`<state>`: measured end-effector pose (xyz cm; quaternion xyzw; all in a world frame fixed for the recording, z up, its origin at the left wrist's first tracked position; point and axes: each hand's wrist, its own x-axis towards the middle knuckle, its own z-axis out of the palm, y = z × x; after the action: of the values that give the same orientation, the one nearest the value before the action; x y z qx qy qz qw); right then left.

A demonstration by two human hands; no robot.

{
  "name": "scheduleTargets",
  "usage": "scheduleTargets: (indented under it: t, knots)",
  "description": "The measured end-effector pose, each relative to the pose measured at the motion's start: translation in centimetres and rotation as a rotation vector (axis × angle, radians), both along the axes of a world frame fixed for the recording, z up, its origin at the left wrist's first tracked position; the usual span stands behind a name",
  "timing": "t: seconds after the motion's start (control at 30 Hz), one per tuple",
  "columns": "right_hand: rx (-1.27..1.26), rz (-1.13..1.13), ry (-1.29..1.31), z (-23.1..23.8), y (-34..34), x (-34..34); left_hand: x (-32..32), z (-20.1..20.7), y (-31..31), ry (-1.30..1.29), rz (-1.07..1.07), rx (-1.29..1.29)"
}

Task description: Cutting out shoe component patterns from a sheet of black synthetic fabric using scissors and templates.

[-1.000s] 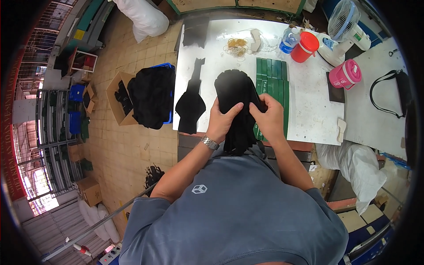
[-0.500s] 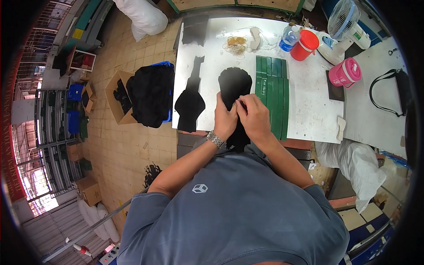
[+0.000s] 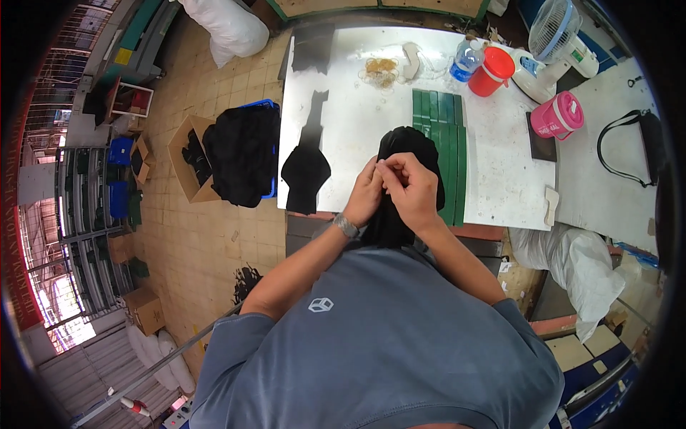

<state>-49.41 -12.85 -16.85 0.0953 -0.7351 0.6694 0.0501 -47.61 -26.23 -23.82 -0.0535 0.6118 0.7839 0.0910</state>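
A black fabric piece (image 3: 413, 143) is held up in front of my chest, over the near edge of the white table. My left hand (image 3: 364, 194) is closed on its left edge, with a metal-band watch on that wrist. My right hand (image 3: 413, 187) reaches across the cloth, its thumb and forefinger pinched at the same edge, close to the left fingertips. The exact spot they pinch is too small to make out. Left of my hands, another black fabric piece (image 3: 306, 179) lies flat on the table, wide in the middle with a narrow strip at the far end.
Green bars (image 3: 450, 154) lie side by side on the white table (image 3: 500, 179). Rubber bands (image 3: 380, 71), a bottle (image 3: 466, 61), a red container (image 3: 491, 71), a pink jug (image 3: 556, 116) and a fan (image 3: 554, 36) stand farther off. A blue crate of black cloth (image 3: 243, 154) and a carton (image 3: 187, 168) sit left.
The held cloth has swung to the right and turned, now covering part of the green bars. Both hands have shifted slightly, and their fingertips now meet at its left edge.
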Motion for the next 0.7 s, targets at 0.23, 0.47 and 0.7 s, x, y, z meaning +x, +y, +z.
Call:
scheduleTargets:
  t: [0.23,0.47,0.7]
  knots:
    - [-0.265,-0.271,0.14,4.2,5.4,-1.9,-0.8,-0.6,-1.8,-0.429,-0.163,0.507]
    - [-0.442,0.016,-0.845,1.2,8.4,-1.6,-2.3,1.8,-1.8,-0.382,-0.195,0.654]
    - [0.477,-0.181,-0.105,1.9,5.5,-2.0,-2.5,5.0,1.7,-0.33,0.019,0.19]
